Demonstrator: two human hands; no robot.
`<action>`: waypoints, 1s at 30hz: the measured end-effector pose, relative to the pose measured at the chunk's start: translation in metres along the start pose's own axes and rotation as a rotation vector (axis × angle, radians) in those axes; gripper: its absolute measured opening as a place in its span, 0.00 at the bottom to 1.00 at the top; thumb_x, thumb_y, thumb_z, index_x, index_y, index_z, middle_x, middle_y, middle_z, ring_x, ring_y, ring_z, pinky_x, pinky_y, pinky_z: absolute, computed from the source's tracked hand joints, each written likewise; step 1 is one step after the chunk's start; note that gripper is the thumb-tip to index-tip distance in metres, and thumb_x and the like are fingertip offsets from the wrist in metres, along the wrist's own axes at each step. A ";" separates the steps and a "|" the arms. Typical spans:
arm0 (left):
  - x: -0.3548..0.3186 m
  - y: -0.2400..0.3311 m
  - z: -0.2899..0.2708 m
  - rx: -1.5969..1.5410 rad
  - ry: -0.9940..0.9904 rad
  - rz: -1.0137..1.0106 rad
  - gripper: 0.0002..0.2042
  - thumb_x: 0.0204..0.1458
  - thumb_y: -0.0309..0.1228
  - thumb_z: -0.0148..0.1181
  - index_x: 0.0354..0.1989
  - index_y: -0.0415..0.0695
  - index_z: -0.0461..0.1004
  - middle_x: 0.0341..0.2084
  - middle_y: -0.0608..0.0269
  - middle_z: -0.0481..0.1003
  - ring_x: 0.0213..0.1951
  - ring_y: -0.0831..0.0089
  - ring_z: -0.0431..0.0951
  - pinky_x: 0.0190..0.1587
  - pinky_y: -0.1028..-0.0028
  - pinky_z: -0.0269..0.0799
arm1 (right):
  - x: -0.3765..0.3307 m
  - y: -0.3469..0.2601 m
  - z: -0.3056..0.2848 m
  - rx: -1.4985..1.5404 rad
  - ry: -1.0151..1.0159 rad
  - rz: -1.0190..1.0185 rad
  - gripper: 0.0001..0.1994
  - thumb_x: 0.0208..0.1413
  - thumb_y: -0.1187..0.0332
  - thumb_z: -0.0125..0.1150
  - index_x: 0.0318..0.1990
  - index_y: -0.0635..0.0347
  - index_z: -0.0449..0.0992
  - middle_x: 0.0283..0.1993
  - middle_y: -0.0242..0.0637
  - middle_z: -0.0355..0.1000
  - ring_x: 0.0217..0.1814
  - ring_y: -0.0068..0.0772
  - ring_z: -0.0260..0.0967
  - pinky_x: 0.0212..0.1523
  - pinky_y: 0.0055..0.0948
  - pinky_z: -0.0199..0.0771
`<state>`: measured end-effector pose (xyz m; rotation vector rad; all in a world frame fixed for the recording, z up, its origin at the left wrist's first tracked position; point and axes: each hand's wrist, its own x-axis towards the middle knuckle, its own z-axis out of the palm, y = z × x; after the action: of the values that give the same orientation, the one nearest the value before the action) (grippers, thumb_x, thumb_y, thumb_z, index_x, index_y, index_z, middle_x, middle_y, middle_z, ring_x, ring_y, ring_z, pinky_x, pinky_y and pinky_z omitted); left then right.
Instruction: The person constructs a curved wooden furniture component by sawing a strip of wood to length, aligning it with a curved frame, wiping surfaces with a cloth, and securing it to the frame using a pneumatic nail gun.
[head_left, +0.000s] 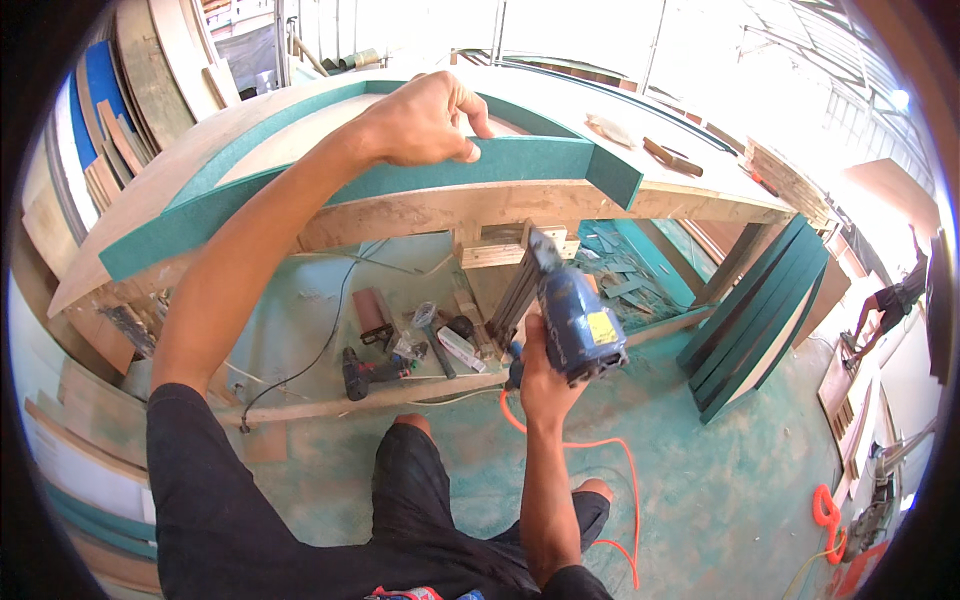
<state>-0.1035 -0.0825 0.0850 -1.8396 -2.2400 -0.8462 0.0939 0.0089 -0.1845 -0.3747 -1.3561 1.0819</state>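
My left hand point(415, 120) grips the top edge of a long green board point(400, 180), thumb at its near face and fingers reaching over to the far side. This board stands on edge along the workbench's front. It meets a short green end board point(613, 176) at the right, and a curved green strip point(250, 130) runs behind it. Low in front of the bench, my right hand point(547, 380) is wrapped round the handle of a blue nail gun point(580, 320). The gun's nose points up toward the bench edge, apart from the green boards. Its trigger is hidden.
The wooden workbench point(700, 198) carries a small wooden block point(672, 157). On the shelf below lie a drill point(370, 373) and a hammer point(437, 350). An orange air hose point(632, 470) crosses the floor. Green panels point(755, 320) lean at right; another person point(890, 300) is beyond.
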 end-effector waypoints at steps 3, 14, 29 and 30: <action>-0.008 -0.001 0.001 0.067 0.045 -0.021 0.13 0.48 0.26 0.69 0.43 0.39 0.85 0.20 0.63 0.77 0.26 0.75 0.76 0.34 0.69 0.71 | -0.038 0.028 -0.019 -0.034 -0.050 0.085 0.08 0.60 0.70 0.72 0.37 0.62 0.77 0.26 0.27 0.73 0.23 0.18 0.68 0.24 0.22 0.67; -0.020 0.017 0.056 0.352 0.441 0.025 0.11 0.54 0.29 0.65 0.45 0.43 0.84 0.40 0.46 0.83 0.45 0.47 0.82 0.51 0.56 0.75 | -0.154 0.054 -0.076 0.018 -0.131 0.546 0.11 0.57 0.70 0.73 0.43 0.66 0.80 0.36 0.31 0.79 0.36 0.25 0.75 0.40 0.31 0.78; -0.029 -0.030 0.074 0.519 0.601 0.136 0.15 0.59 0.26 0.61 0.55 0.43 0.78 0.45 0.52 0.79 0.48 0.50 0.78 0.52 0.57 0.72 | -0.178 0.065 -0.109 -0.074 -0.145 0.842 0.23 0.59 0.56 0.73 0.56 0.61 0.81 0.46 0.36 0.83 0.48 0.26 0.78 0.53 0.31 0.76; -0.030 -0.037 0.071 0.537 0.622 0.156 0.15 0.59 0.25 0.61 0.54 0.42 0.78 0.45 0.52 0.79 0.48 0.51 0.78 0.52 0.57 0.71 | -0.176 0.066 -0.108 -0.083 -0.154 0.839 0.23 0.59 0.56 0.73 0.57 0.60 0.81 0.47 0.35 0.83 0.49 0.25 0.78 0.53 0.31 0.76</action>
<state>-0.1129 -0.0778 0.0002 -1.2590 -1.6876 -0.5943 0.1908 -0.0593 -0.3657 -0.9932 -1.4070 1.7650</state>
